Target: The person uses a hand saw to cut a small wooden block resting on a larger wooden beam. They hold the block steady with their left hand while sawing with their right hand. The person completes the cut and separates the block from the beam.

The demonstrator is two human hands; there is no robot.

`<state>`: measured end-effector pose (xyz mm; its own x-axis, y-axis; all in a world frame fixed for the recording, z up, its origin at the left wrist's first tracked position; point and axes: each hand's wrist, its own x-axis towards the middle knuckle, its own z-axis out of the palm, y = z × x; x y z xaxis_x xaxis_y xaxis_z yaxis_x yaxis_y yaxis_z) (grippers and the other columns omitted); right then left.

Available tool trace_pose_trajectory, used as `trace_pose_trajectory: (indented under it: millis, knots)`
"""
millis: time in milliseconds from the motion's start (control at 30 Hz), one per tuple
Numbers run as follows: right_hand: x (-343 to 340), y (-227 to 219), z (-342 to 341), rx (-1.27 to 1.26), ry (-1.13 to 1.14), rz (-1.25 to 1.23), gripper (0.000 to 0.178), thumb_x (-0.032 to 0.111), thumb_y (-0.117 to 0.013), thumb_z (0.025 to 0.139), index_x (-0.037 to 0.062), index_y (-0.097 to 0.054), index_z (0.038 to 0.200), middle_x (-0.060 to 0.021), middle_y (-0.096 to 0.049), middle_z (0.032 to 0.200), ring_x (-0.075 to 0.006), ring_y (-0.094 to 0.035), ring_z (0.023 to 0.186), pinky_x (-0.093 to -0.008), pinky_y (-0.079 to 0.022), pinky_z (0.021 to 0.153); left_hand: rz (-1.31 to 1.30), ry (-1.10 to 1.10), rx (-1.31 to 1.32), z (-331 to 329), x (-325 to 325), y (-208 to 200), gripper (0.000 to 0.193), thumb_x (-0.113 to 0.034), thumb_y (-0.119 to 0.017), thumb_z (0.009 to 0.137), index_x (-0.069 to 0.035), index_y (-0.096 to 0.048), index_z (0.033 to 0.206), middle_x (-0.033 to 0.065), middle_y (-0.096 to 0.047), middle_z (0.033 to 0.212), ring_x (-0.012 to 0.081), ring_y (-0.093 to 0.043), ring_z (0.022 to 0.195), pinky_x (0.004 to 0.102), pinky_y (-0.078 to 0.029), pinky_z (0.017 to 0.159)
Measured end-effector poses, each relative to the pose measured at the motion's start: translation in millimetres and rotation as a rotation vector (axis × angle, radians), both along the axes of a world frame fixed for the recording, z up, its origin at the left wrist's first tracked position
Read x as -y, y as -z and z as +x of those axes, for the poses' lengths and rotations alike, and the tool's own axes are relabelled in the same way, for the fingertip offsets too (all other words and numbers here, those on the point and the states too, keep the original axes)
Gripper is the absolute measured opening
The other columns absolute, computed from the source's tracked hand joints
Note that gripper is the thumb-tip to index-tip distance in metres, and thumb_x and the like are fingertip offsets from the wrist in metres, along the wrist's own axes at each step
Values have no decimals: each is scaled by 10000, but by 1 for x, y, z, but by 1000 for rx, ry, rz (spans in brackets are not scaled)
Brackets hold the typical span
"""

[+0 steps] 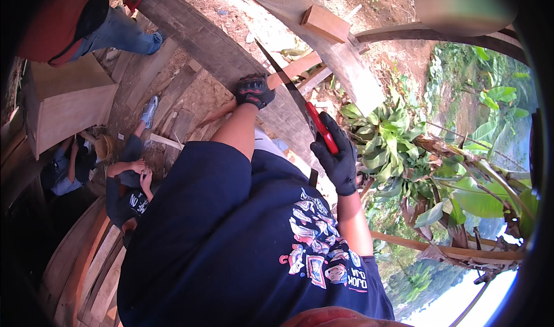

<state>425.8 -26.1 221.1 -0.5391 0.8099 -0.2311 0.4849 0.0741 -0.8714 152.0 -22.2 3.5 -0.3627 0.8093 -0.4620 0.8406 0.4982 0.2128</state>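
My right hand (336, 157), in a black glove, is closed round the red handle of a hand saw (290, 87). The saw's dark blade slants up and left, crossing a narrow reddish-brown wood strip (297, 67). Whether its teeth are in the wood I cannot tell. My left hand (254, 91), in a black glove with red marks, is closed over the strip just left of the blade. Under my left hand and the strip lies a wide weathered plank (199, 35). The left fingertips are partly hidden by the glove's back.
A short wood block (326, 24) rests on another board (352, 73) at the top. Leafy plants (389, 131) grow on the right. Two people (130, 194) sit at the left; another person (115, 32) is at the upper left, near a wooden box (72, 105).
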Motion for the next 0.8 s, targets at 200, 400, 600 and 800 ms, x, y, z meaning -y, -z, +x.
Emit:
trace_pose_trajectory:
  millis: [200, 400, 600, 800]
  knots:
    - [-9, 23, -30, 128, 83, -28, 488, 218, -751, 1026, 101, -671, 1493, -203, -784, 1285, -296, -786, 1123, -403, -589, 965, 29, -43, 16, 2, 6, 12, 348, -458, -646, 955, -167, -801, 1067, 149, -806, 1056, 364, -784, 1019, 509, -600, 902]
    - [-10, 9, -21, 130, -18, 60, 473, 180, -741, 1024, 99, -676, 1486, -203, -784, 1287, -301, -789, 1114, -406, -589, 960, 47, -71, -9, 0, 8, 14, 371, -477, -658, 940, -165, -812, 1068, 163, -808, 1089, 366, -785, 1029, 506, -605, 901]
    - [-4, -33, -6, 132, -11, 27, 487, 151, -739, 1028, 88, -665, 1505, -160, -799, 1250, -180, -761, 967, -350, -588, 882, -6, -57, 1, 0, 1, 2, 363, -479, -668, 931, -175, -814, 1066, 151, -810, 1093, 352, -787, 1040, 497, -612, 901]
    - [-9, -41, -14, 134, -40, 96, 473, 154, -730, 1037, 77, -667, 1499, -170, -788, 1296, -229, -776, 1012, -379, -592, 900, 37, -35, 5, -1, 3, 14, 358, -475, -668, 936, -171, -818, 1050, 144, -811, 1100, 348, -786, 1040, 485, -609, 912]
